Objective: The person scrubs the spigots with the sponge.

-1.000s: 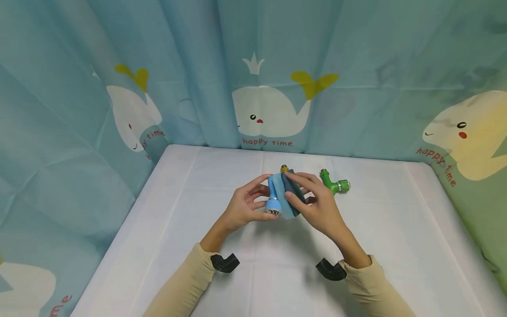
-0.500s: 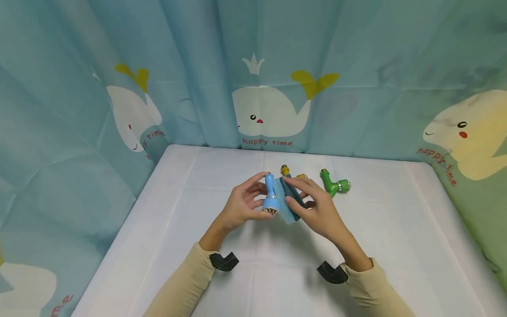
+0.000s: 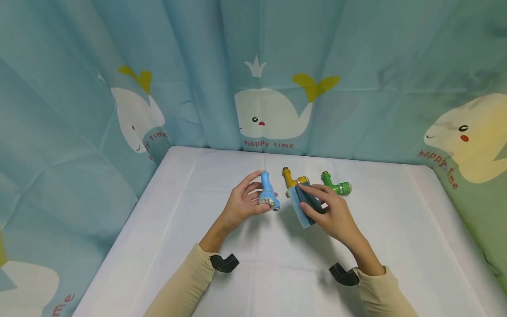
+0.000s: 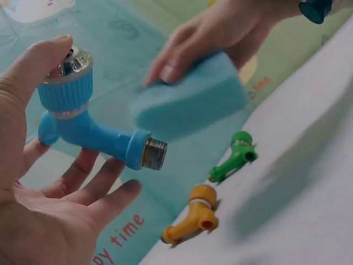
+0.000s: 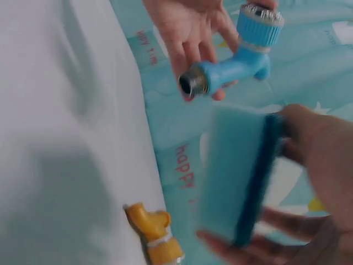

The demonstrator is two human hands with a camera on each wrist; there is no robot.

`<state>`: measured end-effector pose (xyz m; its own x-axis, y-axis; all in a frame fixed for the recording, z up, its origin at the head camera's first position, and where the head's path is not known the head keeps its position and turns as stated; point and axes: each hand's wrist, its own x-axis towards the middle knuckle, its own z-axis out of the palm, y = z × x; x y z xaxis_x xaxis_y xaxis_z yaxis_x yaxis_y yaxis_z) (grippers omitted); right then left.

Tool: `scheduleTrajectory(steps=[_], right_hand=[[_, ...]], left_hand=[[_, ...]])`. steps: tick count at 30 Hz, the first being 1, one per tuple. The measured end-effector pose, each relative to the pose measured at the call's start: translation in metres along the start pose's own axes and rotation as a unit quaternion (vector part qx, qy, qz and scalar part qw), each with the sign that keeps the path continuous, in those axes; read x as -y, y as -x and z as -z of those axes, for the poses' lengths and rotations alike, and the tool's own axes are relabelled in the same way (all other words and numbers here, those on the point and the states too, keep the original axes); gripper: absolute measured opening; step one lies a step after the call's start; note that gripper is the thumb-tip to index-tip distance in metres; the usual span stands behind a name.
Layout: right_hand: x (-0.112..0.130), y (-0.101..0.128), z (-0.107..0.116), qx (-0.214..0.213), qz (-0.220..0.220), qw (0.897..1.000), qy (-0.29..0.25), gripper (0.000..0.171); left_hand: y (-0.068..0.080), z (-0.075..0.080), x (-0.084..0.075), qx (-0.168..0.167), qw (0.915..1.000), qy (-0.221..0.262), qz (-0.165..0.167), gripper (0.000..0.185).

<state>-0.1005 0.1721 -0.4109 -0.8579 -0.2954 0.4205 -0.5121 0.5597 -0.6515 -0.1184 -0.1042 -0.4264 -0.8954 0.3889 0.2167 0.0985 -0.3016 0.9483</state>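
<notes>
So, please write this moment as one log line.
left hand: holds blue tap | right hand: holds sponge | table: yellow tap, green tap

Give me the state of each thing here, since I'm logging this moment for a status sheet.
blue tap: held off the table in the left hand.
blue sponge: gripped by the right hand, apart from the blue tap.
yellow tap: lying on the table, untouched.
green tap: lying on the table, untouched.

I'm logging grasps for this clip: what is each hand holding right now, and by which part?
The left hand pinches the blue tap between its ends; the right hand grips the blue sponge across its faces.
</notes>
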Motion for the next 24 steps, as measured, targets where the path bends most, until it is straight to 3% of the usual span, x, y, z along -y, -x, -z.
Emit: scheduleTrajectory(steps=[4,7,11,15,24], right_hand=[[0.016,-0.004,-0.003,-0.033,0.053,0.995,-0.082,0.052],[0.022,-0.007,-0.009,-0.009,0.089,0.989,-0.116,0.053],[0.014,-0.007,-0.016,0.031,0.089,0.993,-0.071,0.049],[0.0,-0.003,-0.014,0.018,0.074,0.997,-0.019,0.047],[-0.011,0.004,-0.007,0.002,0.041,0.998,-0.041,0.049]], left_hand=[[-0.001,-0.003,0.003,0.014,0.9998,0.004,0.013,0.095],[-0.002,-0.006,0.005,0.036,0.9993,-0.006,0.01,0.097],[0.0,-0.005,0.005,0.044,0.9989,-0.001,0.017,0.103],[0.0,-0.005,0.004,0.027,0.9994,0.011,0.02,0.103],[0.001,-0.004,0.01,0.003,0.9988,0.042,0.023,0.09]])
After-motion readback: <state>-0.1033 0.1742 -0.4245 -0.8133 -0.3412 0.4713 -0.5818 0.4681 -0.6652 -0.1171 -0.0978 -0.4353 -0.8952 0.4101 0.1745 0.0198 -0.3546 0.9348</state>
